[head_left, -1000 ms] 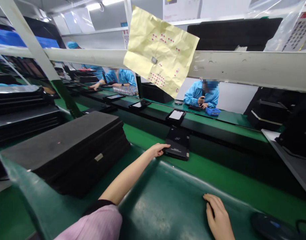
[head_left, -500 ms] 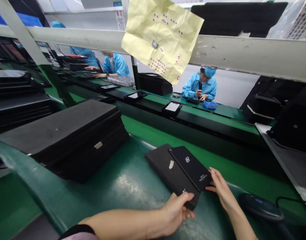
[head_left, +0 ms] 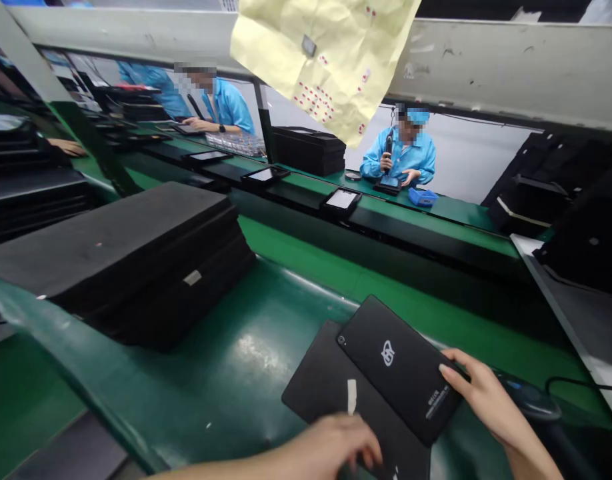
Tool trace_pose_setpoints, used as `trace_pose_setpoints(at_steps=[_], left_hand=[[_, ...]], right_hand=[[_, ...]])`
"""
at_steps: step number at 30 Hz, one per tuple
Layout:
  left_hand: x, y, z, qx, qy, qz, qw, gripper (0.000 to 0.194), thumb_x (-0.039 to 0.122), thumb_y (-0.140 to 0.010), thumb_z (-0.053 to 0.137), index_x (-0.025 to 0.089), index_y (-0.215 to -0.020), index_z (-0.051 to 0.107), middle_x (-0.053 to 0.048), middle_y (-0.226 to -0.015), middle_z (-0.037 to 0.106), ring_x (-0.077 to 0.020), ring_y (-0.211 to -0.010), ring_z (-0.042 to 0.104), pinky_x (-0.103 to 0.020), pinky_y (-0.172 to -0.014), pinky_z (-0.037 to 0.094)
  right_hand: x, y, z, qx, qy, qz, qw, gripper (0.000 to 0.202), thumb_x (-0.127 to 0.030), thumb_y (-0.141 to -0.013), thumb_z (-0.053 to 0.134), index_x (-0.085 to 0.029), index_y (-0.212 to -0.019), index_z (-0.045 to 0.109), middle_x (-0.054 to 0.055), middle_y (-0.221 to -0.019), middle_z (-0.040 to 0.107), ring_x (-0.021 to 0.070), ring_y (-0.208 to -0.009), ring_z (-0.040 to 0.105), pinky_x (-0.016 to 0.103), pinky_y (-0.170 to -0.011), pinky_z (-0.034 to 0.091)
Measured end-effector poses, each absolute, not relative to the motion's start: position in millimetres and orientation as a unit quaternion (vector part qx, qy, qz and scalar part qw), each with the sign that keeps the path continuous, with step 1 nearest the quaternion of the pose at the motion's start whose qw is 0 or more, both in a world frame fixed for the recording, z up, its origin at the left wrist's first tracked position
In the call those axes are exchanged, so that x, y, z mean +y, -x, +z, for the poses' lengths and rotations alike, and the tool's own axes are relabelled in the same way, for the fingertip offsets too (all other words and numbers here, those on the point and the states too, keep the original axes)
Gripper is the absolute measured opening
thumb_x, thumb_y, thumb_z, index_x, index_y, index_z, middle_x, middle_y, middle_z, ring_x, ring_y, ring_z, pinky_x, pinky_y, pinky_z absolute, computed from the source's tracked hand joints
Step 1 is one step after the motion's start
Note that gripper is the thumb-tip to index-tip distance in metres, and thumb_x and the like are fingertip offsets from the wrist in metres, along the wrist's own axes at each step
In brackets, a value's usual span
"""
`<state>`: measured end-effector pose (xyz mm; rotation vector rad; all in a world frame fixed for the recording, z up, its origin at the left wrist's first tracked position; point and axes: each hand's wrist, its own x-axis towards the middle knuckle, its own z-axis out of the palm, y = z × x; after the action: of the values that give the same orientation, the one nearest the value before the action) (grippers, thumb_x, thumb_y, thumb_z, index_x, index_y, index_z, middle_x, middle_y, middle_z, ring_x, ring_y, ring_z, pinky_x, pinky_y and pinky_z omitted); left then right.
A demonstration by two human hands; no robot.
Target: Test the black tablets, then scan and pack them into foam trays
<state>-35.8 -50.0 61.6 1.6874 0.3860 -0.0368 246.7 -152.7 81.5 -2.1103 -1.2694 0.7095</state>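
With our right hand (head_left: 481,393) we are holding a black tablet (head_left: 399,373) by its right end, thumb on its back, overlapping the right side of a dark pad (head_left: 321,377). Our blurred left hand (head_left: 336,443) is covering the pad's near part; whether its fingers are gripping, we cannot tell.

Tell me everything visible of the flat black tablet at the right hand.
The flat, rectangular black tablet has rounded corners and a smooth, matte-looking back, perhaps plastic. A round camera lens sits at its leftmost corner, a pale looping logo further in, and print too small to read near the opposite end. Back facing up, front hidden, it lies slanted, overlapping a thin black foam-like slab; whether it rests on it is unclear. The right hand grips its right end, thumb on the back.
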Motion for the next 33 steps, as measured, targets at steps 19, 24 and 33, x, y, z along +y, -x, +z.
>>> trace_pose_setpoints(at_steps=[19,24,33], left_hand=[[47.6,31.5,-3.7,0.305,-0.784,0.154,0.519,0.035,0.027,-0.085,0.042,0.019,-0.119,0.047,-0.01,-0.111,0.047,-0.0187,-0.095,0.053,-0.035,-0.083,0.048],[64.0,-12.2,-9.3,0.242,-0.849,0.183,0.433,0.021,0.033,-0.079,0.058,0.019,-0.095,0.06,-0.01,-0.116,0.045,-0.0269,-0.117,0.038,-0.045,-0.102,0.031],[70.4,-18.0,-12.4,0.19,-0.847,0.188,0.46,0.016,0.032,-0.082,0.056,0.018,-0.09,0.059,-0.009,-0.113,0.044,-0.0251,-0.112,0.039,-0.042,-0.1,0.03]], right_hand=[[-191.9,-197.9,55.1,-0.804,0.57,-0.109,0.13,0.02,-0.016,-0.087,0.048,-0.015,-0.1,0.063,0.009,-0.107,0.066,0.0223,-0.103,0.061,0.032,-0.085,0.054],[-146.5,-185.4,48.0,-0.715,0.671,-0.03,0.194,0.025,-0.009,-0.087,0.041,-0.016,-0.105,0.058,0.011,-0.108,0.062,0.0216,-0.102,0.058,0.037,-0.085,0.052],[-64.2,-158.9,30.6,-0.618,0.764,0.084,0.165,0.023,-0.018,-0.087,0.045,-0.013,-0.105,0.058,0.011,-0.096,0.056,0.0252,-0.091,0.049,0.043,-0.081,0.044]])
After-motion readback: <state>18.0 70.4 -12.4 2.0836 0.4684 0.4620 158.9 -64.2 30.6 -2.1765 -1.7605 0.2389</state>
